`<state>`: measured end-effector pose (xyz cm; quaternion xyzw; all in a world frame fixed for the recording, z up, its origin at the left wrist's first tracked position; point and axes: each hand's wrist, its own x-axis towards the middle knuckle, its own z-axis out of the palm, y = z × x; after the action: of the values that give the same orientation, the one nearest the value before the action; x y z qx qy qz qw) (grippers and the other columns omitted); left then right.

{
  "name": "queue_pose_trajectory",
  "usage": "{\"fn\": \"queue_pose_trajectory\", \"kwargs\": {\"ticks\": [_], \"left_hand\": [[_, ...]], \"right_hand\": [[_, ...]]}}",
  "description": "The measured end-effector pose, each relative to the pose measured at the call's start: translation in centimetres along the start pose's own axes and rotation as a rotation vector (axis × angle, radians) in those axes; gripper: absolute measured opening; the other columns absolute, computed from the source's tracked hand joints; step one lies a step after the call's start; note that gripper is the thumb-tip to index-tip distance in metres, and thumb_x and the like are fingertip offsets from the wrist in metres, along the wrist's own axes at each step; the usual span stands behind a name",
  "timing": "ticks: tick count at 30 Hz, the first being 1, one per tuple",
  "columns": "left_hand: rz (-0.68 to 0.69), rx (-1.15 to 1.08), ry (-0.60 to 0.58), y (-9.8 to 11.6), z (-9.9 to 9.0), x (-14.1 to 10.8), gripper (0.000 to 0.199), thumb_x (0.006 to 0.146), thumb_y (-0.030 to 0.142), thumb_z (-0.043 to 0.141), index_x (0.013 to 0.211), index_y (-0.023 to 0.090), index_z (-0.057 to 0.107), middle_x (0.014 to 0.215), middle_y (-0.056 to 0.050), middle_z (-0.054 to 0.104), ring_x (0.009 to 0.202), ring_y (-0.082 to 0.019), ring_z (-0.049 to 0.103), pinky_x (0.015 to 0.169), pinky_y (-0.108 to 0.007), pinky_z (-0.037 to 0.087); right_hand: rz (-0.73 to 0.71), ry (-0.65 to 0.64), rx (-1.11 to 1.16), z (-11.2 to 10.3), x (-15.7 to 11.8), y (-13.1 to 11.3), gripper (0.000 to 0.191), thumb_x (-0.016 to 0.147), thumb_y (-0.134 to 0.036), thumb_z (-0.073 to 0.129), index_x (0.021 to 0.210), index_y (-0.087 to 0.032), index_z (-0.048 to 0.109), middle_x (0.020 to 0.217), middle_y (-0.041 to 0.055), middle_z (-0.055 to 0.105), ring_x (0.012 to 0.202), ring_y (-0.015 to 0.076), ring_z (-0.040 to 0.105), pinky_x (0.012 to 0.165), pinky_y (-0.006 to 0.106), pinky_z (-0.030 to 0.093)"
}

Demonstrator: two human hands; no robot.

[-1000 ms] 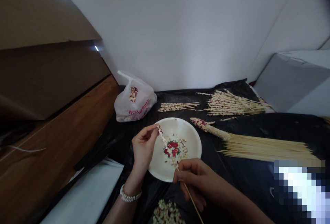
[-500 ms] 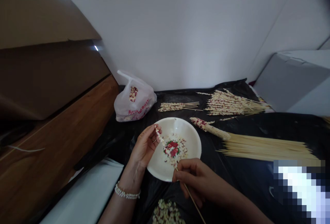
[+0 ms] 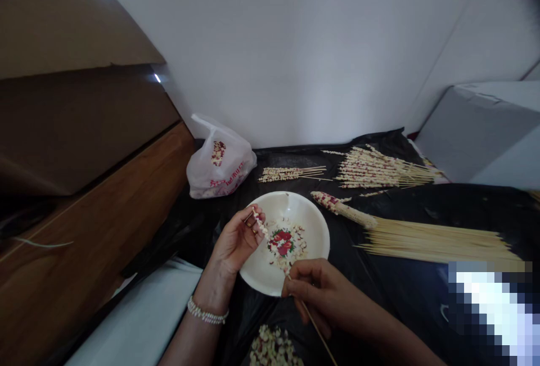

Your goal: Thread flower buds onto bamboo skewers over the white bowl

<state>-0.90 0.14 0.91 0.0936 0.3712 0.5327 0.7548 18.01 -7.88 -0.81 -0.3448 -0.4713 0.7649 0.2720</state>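
Observation:
A thin bamboo skewer (image 3: 314, 321) slants over the bowl, its upper part strung with cream and dark red corn kernels (image 3: 260, 224). My left hand (image 3: 240, 236) is closed at the upper tip, thumb and fingers around the kernels. Lower down, my right hand (image 3: 314, 284) pinches the shaft near the bowl's front rim. Beneath both hands stands a white bowl (image 3: 314, 225) with a red and green printed bottom and loose kernels scattered in it. Just in front, at the bottom edge of the view, lies a heap of kernels (image 3: 274, 346).
A white plastic bag (image 3: 228, 166) of kernels stands behind the bowl. Skewers strung with kernels lie in a small bundle (image 3: 280, 174) and a larger one (image 3: 369, 169). A partly stripped corn cob (image 3: 341, 208) touches bare skewers (image 3: 434, 239). A cardboard box (image 3: 76, 124) rises at left.
My left fingers have shifted slightly around the kernels at the skewer's upper end. The right hand keeps nearly the same place and grip.

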Motion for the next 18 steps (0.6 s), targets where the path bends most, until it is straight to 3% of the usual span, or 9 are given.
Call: {"fn": "queue_pose_trajectory", "kwargs": {"ticks": [9, 18], "left_hand": [[-0.008, 0.047, -0.021, -0.14, -0.09, 0.08, 0.012, 0.079, 0.013, 0.065, 0.09, 0.013, 0.069, 0.083, -0.005, 0.074, 0.07, -0.012, 0.068, 0.055, -0.019, 0.053], [-0.032, 0.067, -0.018, -0.25, 0.01, -0.11, 0.011, 0.081, 0.013, 0.064, 0.089, 0.01, 0.07, 0.079, -0.006, 0.073, 0.069, -0.012, 0.069, 0.055, -0.018, 0.053]], "right_hand": [[-0.015, -0.003, 0.017, -0.03, -0.03, 0.21, 0.025, 0.087, -0.039, 0.06, 0.082, -0.015, 0.062, 0.048, -0.0064, 0.058, 0.026, 0.0027, 0.039, 0.028, 0.014, 0.023], [-0.024, 0.018, 0.028, 0.02, 0.01, 0.33, 0.025, 0.087, -0.037, 0.061, 0.081, -0.014, 0.063, 0.048, -0.0061, 0.058, 0.027, 0.0018, 0.04, 0.028, 0.012, 0.023]]}}
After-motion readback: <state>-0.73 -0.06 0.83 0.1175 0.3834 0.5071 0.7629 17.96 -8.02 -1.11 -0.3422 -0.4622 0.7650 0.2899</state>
